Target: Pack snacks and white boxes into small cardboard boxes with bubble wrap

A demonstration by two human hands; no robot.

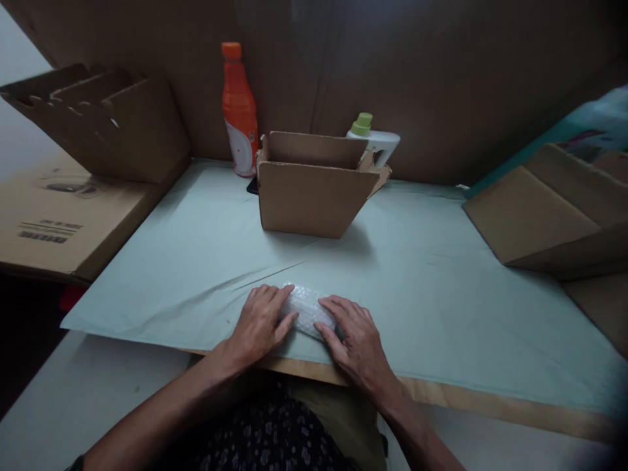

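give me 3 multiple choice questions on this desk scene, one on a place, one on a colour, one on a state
1. Where is the bubble-wrapped bundle?
A. inside the box
B. near the table's front edge, under both hands
C. beside the orange bottle

2. What colour is the white bottle's cap?
A. green
B. red
C. black

3. How is the cardboard box?
A. taped shut
B. flattened
C. open at the top

Answers:
1 B: the left hand and right hand press on it there.
2 A: the cap behind the box shows pale green.
3 C: its flaps stand up.
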